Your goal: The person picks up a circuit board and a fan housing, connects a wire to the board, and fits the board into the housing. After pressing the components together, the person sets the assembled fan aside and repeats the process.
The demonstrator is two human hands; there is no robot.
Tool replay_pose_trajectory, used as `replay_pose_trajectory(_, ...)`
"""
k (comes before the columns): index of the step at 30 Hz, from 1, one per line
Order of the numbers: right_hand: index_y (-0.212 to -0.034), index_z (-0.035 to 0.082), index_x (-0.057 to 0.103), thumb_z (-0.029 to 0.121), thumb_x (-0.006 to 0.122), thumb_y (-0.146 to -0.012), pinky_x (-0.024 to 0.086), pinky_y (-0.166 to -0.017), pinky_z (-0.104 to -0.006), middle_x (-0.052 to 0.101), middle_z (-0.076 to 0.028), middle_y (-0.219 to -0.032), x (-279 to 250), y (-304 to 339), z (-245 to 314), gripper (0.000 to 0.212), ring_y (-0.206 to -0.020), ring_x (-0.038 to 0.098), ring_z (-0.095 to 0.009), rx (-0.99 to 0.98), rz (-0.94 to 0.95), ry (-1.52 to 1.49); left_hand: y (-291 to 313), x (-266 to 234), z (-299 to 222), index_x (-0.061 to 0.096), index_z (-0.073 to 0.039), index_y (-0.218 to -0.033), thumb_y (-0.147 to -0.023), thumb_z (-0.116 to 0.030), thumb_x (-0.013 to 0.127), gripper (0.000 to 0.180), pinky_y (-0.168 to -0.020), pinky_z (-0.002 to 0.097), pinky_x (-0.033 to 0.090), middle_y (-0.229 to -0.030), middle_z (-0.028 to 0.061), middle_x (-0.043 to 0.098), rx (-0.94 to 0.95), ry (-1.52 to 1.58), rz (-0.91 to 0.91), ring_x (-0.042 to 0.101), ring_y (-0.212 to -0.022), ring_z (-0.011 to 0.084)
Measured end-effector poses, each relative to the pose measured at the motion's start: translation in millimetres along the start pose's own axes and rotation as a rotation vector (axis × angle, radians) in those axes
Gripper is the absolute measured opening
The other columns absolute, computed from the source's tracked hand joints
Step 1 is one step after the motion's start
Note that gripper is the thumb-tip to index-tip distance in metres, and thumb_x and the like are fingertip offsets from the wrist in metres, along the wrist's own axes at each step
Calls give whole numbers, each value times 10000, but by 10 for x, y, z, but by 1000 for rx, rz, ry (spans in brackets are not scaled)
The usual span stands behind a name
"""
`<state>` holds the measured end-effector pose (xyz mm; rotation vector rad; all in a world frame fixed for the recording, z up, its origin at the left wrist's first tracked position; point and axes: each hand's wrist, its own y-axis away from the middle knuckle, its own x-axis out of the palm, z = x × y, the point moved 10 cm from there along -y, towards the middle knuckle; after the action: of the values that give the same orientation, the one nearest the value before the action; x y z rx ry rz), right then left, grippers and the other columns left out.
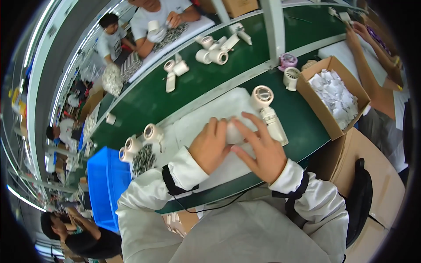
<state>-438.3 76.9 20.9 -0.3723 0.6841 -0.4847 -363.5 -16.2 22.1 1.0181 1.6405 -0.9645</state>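
Observation:
Over the white foam mat (193, 125) on my workbench, both hands meet at a small white round housing (235, 133). My left hand (208, 148) is closed against its left side, the fingers bent. From the right, my right hand (264, 158) curves its fingers and thumb around it, the fingers partly apart. The hands cover much of the part, so its detail is hidden. Just beyond my right hand lies a white handheld fan (263, 97) with a round head and a white handle piece (274, 127).
White fan heads (152, 132) and a pile of small metal parts (144, 160) sit left, beside a blue bin (101, 175). A cardboard box (318, 103) of white scraps stands right. More fan parts (212, 53) lie on the green conveyor (245, 52). Co-workers sit across and at right.

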Motion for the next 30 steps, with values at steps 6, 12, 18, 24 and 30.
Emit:
replay_pose_trajectory(6, -1406, 143, 589, 147, 735, -922, 576, -762, -320, 548, -135, -1392, 142, 10, -155, 506, -882, 697, -209, -55, 87, 94, 523, -312, -104, 562, -4, -1173, -852, -153, 794, 423, -830, 416, 530, -1099, 204, 606, 84, 219, -215, 632, -1005, 391)
replay_pose_trajectory(12, -1299, 103, 662, 132, 747, -915, 556, -732, -299, 612, -148, -1271, 105, -23, -97, 394, -812, 658, -201, 10, 1, 11, 844, 335, 393, 646, -26, -972, -905, -256, 745, 260, -653, 416, 531, -763, 137, 672, -288, 411, 271, 679, -723, 350)
replay_pose_trajectory(18, -1197, 48, 708, 84, 726, -914, 544, -665, -321, 692, -147, -991, 250, 78, 253, 286, -683, 638, -227, -96, 86, 162, 818, 330, 157, 622, -46, -830, -899, -276, 679, 247, -508, 403, 493, -608, 100, 632, -65, -49, -94, 669, -557, 276)
replay_pose_trajectory(24, -1145, 41, 721, 87, 693, -914, 530, -621, -394, 688, -159, -824, 642, 103, 224, 238, -687, 668, -328, -113, 262, 165, 733, 232, -105, 616, -43, -831, -830, -230, 671, 195, -471, 364, 483, -653, 79, 636, 63, -336, -294, 667, -543, 229)
replay_pose_trajectory(30, -1131, 19, 720, 78, 689, -908, 511, -593, -394, 683, -164, -777, 633, 16, 136, 233, -640, 661, -320, -75, 365, -7, 646, 271, -104, 612, -46, -845, -829, -232, 667, 195, -476, 351, 483, -696, 68, 641, 125, -303, -252, 666, -550, 241)
